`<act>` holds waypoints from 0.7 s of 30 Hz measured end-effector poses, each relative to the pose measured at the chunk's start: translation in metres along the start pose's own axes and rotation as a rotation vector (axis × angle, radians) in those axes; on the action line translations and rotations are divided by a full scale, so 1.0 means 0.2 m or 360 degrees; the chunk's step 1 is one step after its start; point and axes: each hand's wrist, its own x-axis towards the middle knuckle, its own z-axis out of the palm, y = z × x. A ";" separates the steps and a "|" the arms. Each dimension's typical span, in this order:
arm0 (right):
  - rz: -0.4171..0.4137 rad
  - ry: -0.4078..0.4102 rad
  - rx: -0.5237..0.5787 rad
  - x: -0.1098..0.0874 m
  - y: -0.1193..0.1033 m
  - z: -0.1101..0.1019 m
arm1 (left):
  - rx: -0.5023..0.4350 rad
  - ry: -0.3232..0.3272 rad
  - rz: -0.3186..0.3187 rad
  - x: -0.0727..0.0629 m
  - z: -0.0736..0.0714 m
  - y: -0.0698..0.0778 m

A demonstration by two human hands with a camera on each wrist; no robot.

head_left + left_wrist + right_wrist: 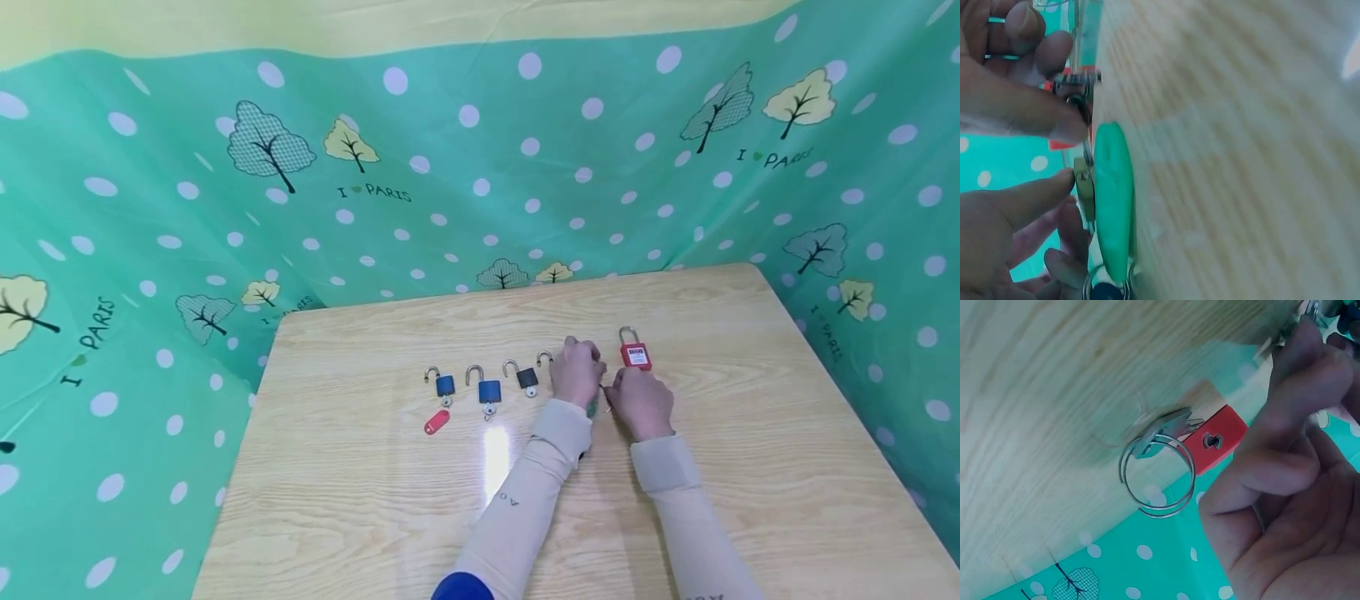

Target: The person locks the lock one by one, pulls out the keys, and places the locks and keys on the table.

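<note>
In the head view my left hand (576, 373) and right hand (643, 404) work close together over the table. The left wrist view shows a small brass padlock (1084, 190), its keyhole facing the camera, held by the left fingers with the index fingertip along its edge. Above it there, the right thumb and fingers pinch a thin metal key (1087, 152) right at the padlock; its head is hidden by the thumb. A green key tag (1113, 200) lies beside the padlock. An opened shackle (544, 357) shows beyond the left hand.
A red padlock (636, 357) lies past the right hand, its key on double rings (1159, 475) beside it. To the left lie two blue padlocks (446, 385) and a black padlock (527, 377), shackles open, keys at their bases. A red tag (437, 422) lies nearby.
</note>
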 end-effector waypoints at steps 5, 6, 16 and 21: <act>-0.0032 0.0138 0.0007 -0.01 -0.01 0.01 | -0.0081 0.0045 0.0004 0.00 -0.04 -0.04; -0.0042 0.0165 0.0009 -0.01 -0.01 0.01 | -0.0102 0.0062 0.0015 0.00 -0.05 -0.05; -0.0063 0.0201 0.0015 -0.01 0.01 0.02 | -0.0194 0.0115 0.0016 0.02 -0.12 -0.15; -0.0045 0.0160 0.0017 -0.01 0.01 0.00 | -0.0195 0.0079 -0.0042 0.01 -0.15 -0.19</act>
